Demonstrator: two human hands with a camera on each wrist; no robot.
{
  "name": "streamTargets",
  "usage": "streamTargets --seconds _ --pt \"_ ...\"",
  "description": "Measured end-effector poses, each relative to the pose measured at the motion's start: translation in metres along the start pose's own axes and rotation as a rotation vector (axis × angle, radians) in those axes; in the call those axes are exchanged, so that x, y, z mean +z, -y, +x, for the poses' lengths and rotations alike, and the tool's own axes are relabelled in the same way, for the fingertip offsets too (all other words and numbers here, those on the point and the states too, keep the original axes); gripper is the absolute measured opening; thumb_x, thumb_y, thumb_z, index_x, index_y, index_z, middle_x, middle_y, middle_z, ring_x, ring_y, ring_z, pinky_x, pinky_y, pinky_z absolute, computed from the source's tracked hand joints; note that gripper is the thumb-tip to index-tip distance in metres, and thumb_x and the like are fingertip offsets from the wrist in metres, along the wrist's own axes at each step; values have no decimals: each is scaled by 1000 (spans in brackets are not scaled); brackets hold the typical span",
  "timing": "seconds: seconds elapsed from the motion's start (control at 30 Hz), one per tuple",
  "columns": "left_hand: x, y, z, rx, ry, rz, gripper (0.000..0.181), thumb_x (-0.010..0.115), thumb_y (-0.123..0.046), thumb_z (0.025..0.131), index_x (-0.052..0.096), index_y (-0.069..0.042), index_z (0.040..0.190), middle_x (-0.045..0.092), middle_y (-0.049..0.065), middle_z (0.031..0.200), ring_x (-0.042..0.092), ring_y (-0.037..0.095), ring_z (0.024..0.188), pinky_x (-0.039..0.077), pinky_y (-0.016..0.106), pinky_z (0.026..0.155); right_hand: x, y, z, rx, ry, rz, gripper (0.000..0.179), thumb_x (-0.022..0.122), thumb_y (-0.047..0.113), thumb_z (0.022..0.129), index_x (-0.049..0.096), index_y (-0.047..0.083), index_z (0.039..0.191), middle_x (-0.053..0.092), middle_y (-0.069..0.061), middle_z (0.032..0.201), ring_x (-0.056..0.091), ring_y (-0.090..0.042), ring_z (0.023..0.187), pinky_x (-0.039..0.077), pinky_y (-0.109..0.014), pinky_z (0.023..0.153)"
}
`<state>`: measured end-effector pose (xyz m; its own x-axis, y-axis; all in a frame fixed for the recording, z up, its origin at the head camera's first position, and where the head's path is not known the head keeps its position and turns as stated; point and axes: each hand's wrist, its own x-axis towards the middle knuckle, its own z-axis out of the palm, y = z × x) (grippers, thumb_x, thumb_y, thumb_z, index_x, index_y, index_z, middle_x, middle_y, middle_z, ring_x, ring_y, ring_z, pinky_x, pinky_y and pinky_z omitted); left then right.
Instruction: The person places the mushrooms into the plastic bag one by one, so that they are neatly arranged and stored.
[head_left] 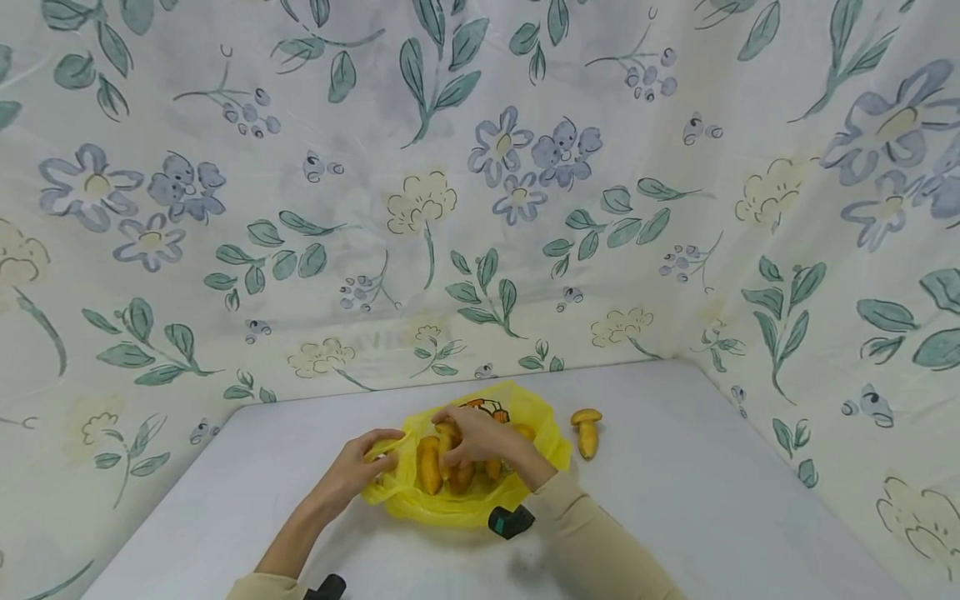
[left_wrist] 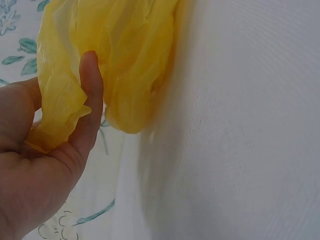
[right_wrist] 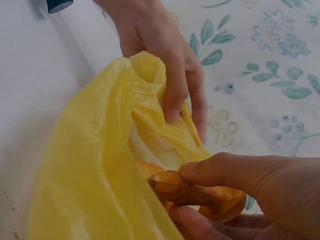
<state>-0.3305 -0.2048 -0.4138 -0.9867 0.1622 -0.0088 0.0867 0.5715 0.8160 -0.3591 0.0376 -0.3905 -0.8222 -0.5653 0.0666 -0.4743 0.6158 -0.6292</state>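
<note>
A thin yellow plastic bag [head_left: 442, 512] lies spread on the table with its mouth open, several yellow-brown mushrooms [head_left: 430, 467] inside it. My left hand [head_left: 354, 468] grips the bag's left edge; in the left wrist view the crumpled plastic [left_wrist: 62, 112] passes between thumb and fingers. Over the bag's opening, my right hand [head_left: 483, 440] pinches one mushroom [right_wrist: 187, 191] between thumb and fingers, its stem end pointing toward the bag. Some of the mushrooms in the bag are hidden by the right hand and the plastic.
A single mushroom [head_left: 588, 433] lies on the white table [head_left: 675, 500] just right of the bag. Flower-patterned cloth [head_left: 495, 275] hangs behind the table and along its sides. A black wrist camera [head_left: 512, 522] sits by the right sleeve.
</note>
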Motion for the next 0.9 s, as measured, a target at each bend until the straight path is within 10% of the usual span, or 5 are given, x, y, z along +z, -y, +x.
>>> streamTargets --seconds 0.9 --pt "0 -1 1 -20 -5 -10 41 61 -14 93 56 -9 134 53 16 136 52 21 102 48 23 78 3 -3 3 31 5 -13 56 77 22 84 54 20 136 60 -4 130 57 -18 114 49 -32 96"
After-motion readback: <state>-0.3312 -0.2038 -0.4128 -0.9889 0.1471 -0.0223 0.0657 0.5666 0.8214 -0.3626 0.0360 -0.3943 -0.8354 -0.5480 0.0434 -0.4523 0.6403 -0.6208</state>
